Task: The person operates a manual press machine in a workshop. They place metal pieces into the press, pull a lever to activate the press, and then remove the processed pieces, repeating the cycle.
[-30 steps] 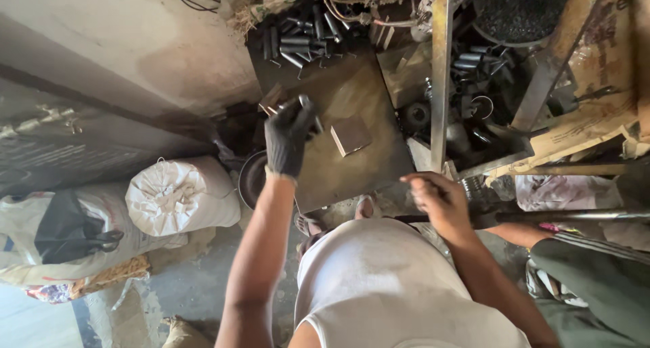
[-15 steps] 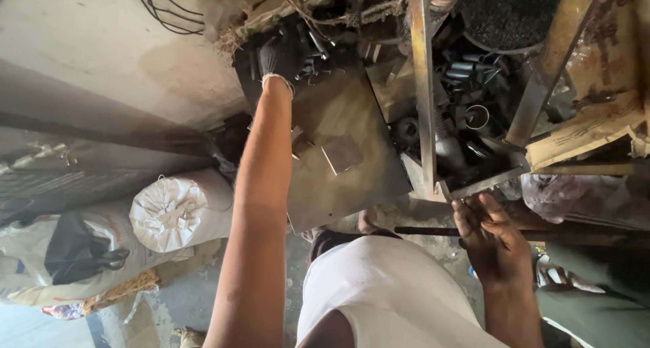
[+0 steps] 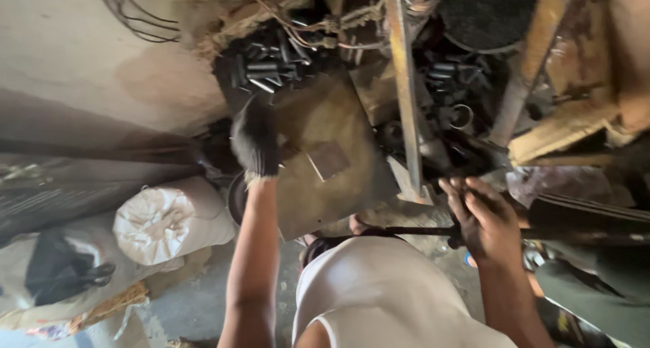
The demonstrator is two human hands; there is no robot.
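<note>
Nearest, right hand [image 3: 484, 216] gripping a dark horizontal rod [image 3: 406, 231], fingers curled fully around it. Farther out, left hand [image 3: 256, 139] in a black glove hovering over the rusty metal plate [image 3: 325, 151], fingers bent, grip blurred, so impossible telling whether anything is being held. Beyond, a pile of short black metal cylinders [image 3: 267, 67] lying heaped at the plate's far edge, 1 small square piece [image 3: 328, 160] resting on the plate. Judging by this, most pieces waiting in the heap.
</note>
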